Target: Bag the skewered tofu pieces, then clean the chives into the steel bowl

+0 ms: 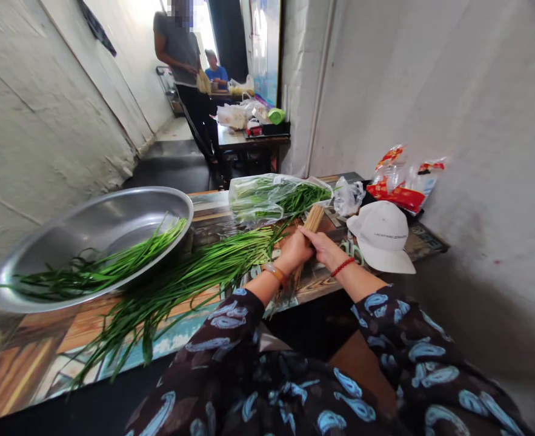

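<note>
Both of my hands meet over a bundle of thin tan sticks near the table's front edge. My left hand, with an amber bangle at its wrist, is wrapped round the bundle's lower part. Against the bundle's right side, my right hand has its fingers pressed together and touches the left one; whether it grips the sticks is hard to see. Long green stalks lie loose to the left of my hands. Just behind them is a clear plastic bag of greens.
A large metal bowl holding some greens stands at the left. At the right are a white cap, green-handled scissors, a crumpled bag and red packaging. Two people are farther back, by another table.
</note>
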